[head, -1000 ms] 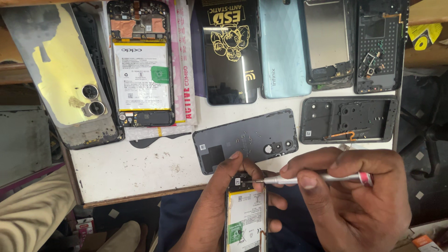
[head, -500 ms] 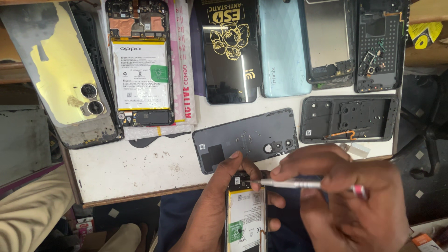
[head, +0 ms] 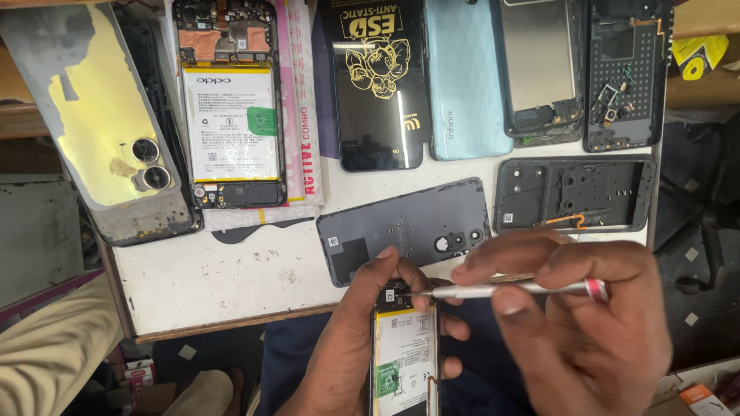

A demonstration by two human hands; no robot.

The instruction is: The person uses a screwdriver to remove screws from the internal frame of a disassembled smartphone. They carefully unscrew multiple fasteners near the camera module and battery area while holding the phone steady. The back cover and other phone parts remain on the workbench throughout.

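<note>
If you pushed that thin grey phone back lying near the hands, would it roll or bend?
The grey back cover lies flat, so it would probably slide, not roll. It looks thin, so likely light and slightly bendy. Tiny screws seemingly resting on it might scatter.

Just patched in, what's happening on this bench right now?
A person is working on an opened phone with its white battery showing, gripped upright in the left hand below the table edge. The right hand holds a slim silver screwdriver with a red band, its tip at the phone's top end. On the white worktable lie a dark grey back cover, a black inner frame, a yellow-backed phone and another opened phone.
</note>
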